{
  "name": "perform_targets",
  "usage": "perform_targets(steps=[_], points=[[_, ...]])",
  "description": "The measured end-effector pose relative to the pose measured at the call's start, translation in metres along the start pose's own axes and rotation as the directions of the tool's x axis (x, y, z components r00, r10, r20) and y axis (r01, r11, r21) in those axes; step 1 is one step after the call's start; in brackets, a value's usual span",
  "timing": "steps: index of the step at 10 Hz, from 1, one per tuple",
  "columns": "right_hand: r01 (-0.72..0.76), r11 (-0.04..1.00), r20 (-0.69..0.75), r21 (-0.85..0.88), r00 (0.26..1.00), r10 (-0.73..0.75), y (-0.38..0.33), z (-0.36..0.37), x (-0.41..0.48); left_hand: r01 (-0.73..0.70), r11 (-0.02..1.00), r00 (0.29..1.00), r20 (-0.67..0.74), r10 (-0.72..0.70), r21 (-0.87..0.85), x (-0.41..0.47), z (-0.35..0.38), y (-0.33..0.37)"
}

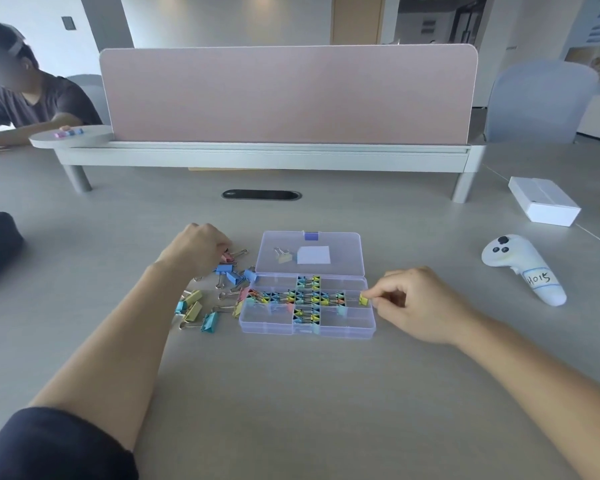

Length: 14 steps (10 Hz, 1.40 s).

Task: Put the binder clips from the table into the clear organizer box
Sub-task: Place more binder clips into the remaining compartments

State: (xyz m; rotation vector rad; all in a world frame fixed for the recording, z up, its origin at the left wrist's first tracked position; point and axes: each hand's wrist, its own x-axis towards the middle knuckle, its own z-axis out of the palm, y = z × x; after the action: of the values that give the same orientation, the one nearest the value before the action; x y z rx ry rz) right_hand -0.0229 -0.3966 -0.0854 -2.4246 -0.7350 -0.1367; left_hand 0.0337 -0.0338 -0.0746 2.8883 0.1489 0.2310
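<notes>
Partway: clear plastic organizer box [329,332] half-filled; right hand [418,306] pinches a yellow binder clip [363,299] over it, left hand [196,249] closes on a pink binder clip [226,257], loose pastel clips [201,311] remain.

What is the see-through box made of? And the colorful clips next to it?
The organizer box looks like clear plastic with a smooth finish: you can see the clips inside through its walls and its open lid. The loose binder clips on the table seem to be painted metal, with thin, shiny wire handles. That's my guess from looks alone.
</notes>
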Motion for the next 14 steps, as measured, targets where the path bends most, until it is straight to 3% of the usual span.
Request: perform_targets(steps=[2,4,5,7,11,12,13,14], points=[[-0.013,1.0,0.005,-0.006,1.0,0.013,0.001,0.0,0.0,0.038,0.999,0.999,-0.023,-0.038,0.002,0.004,0.0,0.003],[-0.032,0.999,0.009,0.016,0.999,0.031,0.001,0.001,0.0,0.143,0.983,0.99,0.023,-0.141,-0.115,0.009,-0.005,0.019],[-0.042,0.999,0.013,0.034,0.999,0.041,0.001,0.001,0.0,0.126,0.979,0.992,0.036,-0.122,-0.157,0.001,-0.011,0.025],[-0.052,0.997,0.012,0.049,0.999,0.052,0.001,0.001,-0.001,-0.024,0.993,1.0,0.002,0.024,-0.118,0.0,-0.005,0.019],[-0.062,0.997,0.026,0.045,0.998,0.061,0.0,0.0,-0.002,-0.087,0.996,0.995,-0.045,0.088,0.025,0.004,0.001,0.013],[-0.059,0.997,0.025,0.047,0.998,0.058,0.0,0.0,-0.001,-0.116,0.993,0.981,-0.161,0.109,-0.032,-0.001,-0.007,0.03],[-0.066,0.996,0.023,0.053,0.998,0.065,0.0,0.0,-0.001,-0.257,0.959,0.941,-0.256,0.221,-0.116,-0.014,-0.017,0.063],[-0.069,0.996,0.023,0.063,0.997,0.067,0.0,0.001,-0.002,-0.396,0.904,0.914,-0.17,0.37,-0.16,-0.036,-0.02,0.098]])
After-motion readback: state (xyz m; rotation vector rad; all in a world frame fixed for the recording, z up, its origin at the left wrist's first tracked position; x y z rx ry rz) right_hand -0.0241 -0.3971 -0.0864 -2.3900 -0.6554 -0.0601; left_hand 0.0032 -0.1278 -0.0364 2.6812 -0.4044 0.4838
